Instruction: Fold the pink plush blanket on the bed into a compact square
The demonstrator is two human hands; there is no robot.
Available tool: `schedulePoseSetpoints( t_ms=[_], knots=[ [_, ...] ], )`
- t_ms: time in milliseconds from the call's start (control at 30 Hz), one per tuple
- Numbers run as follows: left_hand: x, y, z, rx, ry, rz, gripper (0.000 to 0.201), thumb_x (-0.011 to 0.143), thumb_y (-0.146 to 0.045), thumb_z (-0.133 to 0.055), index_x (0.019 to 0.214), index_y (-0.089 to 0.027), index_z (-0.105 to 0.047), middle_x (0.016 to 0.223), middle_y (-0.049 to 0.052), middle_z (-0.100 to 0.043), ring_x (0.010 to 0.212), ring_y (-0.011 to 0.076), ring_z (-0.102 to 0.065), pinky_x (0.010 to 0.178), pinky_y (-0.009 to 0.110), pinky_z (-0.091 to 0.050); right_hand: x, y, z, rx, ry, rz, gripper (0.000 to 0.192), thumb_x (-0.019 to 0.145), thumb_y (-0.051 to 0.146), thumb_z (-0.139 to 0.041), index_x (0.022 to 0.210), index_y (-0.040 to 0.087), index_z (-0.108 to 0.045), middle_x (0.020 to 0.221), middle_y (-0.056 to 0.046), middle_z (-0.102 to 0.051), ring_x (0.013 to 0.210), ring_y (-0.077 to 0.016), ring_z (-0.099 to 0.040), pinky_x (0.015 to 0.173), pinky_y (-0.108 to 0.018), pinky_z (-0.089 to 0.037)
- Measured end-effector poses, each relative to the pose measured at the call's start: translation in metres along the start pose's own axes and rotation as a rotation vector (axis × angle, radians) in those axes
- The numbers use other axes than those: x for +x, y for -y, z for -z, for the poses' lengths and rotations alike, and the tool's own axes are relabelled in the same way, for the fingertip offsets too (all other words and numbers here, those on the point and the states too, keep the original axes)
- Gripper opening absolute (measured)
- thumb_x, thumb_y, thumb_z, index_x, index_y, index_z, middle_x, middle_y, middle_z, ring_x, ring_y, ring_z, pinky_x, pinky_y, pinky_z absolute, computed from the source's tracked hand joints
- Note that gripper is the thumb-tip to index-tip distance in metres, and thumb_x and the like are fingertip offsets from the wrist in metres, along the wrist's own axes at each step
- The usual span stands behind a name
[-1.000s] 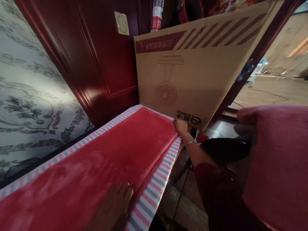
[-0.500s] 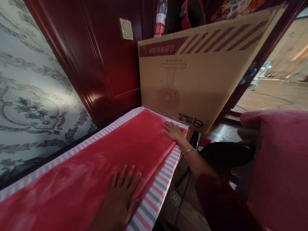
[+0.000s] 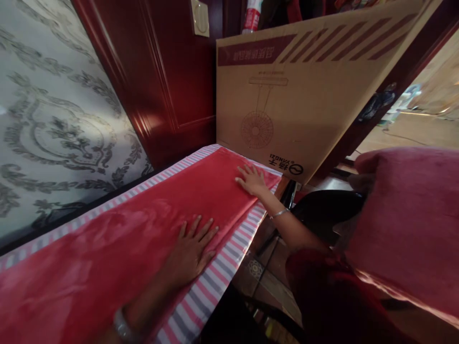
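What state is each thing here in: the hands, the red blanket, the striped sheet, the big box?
Left hand: open, flat on the red blanket.
Right hand: open, flat at the blanket's far corner.
Red blanket: spread flat over the striped sheet.
Striped sheet: edge showing past the blanket.
Cardboard box: upside down, print inverted.

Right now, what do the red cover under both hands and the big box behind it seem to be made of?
Red cover: soft plush fabric, seemingly; its matte nap shows lighter brushed patches. Both hands, left hand and right hand, lie flat on it. Box: brown cardboard, matte, printed with a fan drawing.
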State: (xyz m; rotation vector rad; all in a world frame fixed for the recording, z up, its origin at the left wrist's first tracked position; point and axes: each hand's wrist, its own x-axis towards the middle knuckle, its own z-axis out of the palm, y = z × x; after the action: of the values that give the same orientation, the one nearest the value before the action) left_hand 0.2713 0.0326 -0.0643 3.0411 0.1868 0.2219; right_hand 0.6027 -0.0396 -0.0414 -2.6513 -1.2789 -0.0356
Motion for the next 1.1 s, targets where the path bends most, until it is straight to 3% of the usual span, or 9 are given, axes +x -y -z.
schedulePoseSetpoints(
  t_ms=[100, 167, 367, 500, 633, 767, 900, 1000, 1100],
  knots=[
    [0.000, -0.001, 0.001, -0.014, 0.024, 0.005, 0.055, 0.102, -0.049, -0.035, 0.155, -0.038, -0.032, 0.163, 0.002, -0.034, 0.153, 0.0336, -0.019, 0.120, 0.065, -0.018, -0.033, 0.016, -0.014, -0.001, 0.023, 0.151, 0.064, 0.100, 0.063, -0.035, 0.158, 0.037, -0.028, 0.167, -0.003, -0.023, 0.153, -0.0357, -0.015, 0.118, -0.062, -0.017],
    [0.001, -0.001, 0.000, -0.026, 0.047, 0.017, 0.054, 0.101, -0.049, -0.036, 0.154, -0.037, -0.034, 0.164, 0.001, -0.032, 0.153, 0.0343, -0.018, 0.120, 0.066, -0.017, -0.048, 0.018, -0.024, -0.025, 0.054, 0.157, 0.062, 0.101, 0.061, -0.034, 0.158, 0.036, -0.030, 0.167, -0.003, -0.025, 0.152, -0.0343, -0.018, 0.119, -0.060, -0.019],
    [-0.005, -0.011, 0.008, -0.094, 0.147, 0.061, 0.057, 0.100, -0.047, -0.042, 0.155, -0.033, -0.034, 0.164, 0.004, -0.033, 0.153, 0.0361, -0.019, 0.120, 0.069, -0.015, -0.054, 0.014, -0.032, -0.075, 0.046, 0.132, 0.060, 0.102, 0.059, -0.032, 0.158, 0.036, -0.030, 0.166, -0.003, -0.027, 0.151, -0.0311, -0.023, 0.118, -0.056, -0.024],
    [-0.042, -0.032, 0.023, -0.183, 0.242, 0.022, 0.070, 0.094, -0.050, -0.052, 0.157, -0.027, -0.030, 0.165, 0.009, -0.026, 0.153, 0.0347, -0.021, 0.120, 0.063, -0.024, -0.054, 0.015, -0.027, -0.093, 0.072, 0.121, 0.058, 0.103, 0.054, -0.034, 0.158, 0.035, -0.030, 0.167, -0.003, -0.025, 0.152, -0.0298, -0.021, 0.118, -0.055, -0.025],
    [-0.096, -0.040, 0.040, -0.262, 0.140, 0.026, 0.064, 0.099, -0.046, -0.046, 0.158, -0.032, -0.026, 0.162, 0.006, -0.034, 0.149, 0.0253, -0.033, 0.118, 0.049, -0.036, -0.056, 0.031, -0.014, -0.092, 0.127, 0.080, 0.056, 0.103, 0.051, -0.035, 0.156, 0.032, -0.035, 0.163, -0.008, -0.033, 0.149, -0.0329, -0.029, 0.115, -0.061, -0.029],
    [-0.151, -0.016, 0.052, -0.047, -0.020, 0.304, 0.052, 0.101, -0.041, -0.038, 0.152, -0.029, -0.041, 0.158, 0.008, -0.043, 0.148, 0.0271, -0.036, 0.120, 0.055, -0.030, -0.071, 0.075, -0.008, -0.067, 0.080, 0.203, 0.058, 0.105, 0.050, -0.024, 0.159, 0.031, -0.027, 0.165, -0.008, -0.029, 0.151, -0.0307, -0.025, 0.115, -0.059, -0.030],
    [-0.206, 0.004, 0.047, 0.174, -0.052, 0.684, 0.060, 0.098, -0.046, -0.043, 0.151, -0.019, -0.044, 0.162, 0.017, -0.033, 0.150, 0.0382, -0.026, 0.118, 0.065, -0.024, -0.099, 0.109, -0.026, -0.056, 0.087, 0.413, 0.060, 0.103, 0.055, -0.029, 0.160, 0.035, -0.024, 0.168, -0.002, -0.021, 0.153, -0.0313, -0.018, 0.117, -0.061, -0.027],
    [-0.233, 0.001, 0.037, 0.198, -0.020, 0.839, 0.062, 0.097, -0.052, -0.042, 0.153, -0.024, -0.041, 0.165, 0.016, -0.027, 0.152, 0.0413, -0.020, 0.115, 0.069, -0.022, -0.111, 0.112, -0.043, -0.103, 0.116, 0.421, 0.060, 0.102, 0.056, -0.029, 0.158, 0.035, -0.029, 0.166, -0.002, -0.025, 0.152, -0.0327, -0.022, 0.117, -0.062, -0.027],
    [-0.241, -0.004, 0.031, 0.173, -0.018, 0.862, 0.062, 0.098, -0.053, -0.041, 0.154, -0.028, -0.038, 0.166, 0.013, -0.024, 0.153, 0.0391, -0.017, 0.117, 0.068, -0.020, -0.110, 0.106, -0.051, -0.098, 0.079, 0.428, 0.060, 0.102, 0.055, -0.029, 0.158, 0.034, -0.031, 0.166, -0.003, -0.027, 0.151, -0.0334, -0.025, 0.115, -0.063, -0.030]
  ],
)
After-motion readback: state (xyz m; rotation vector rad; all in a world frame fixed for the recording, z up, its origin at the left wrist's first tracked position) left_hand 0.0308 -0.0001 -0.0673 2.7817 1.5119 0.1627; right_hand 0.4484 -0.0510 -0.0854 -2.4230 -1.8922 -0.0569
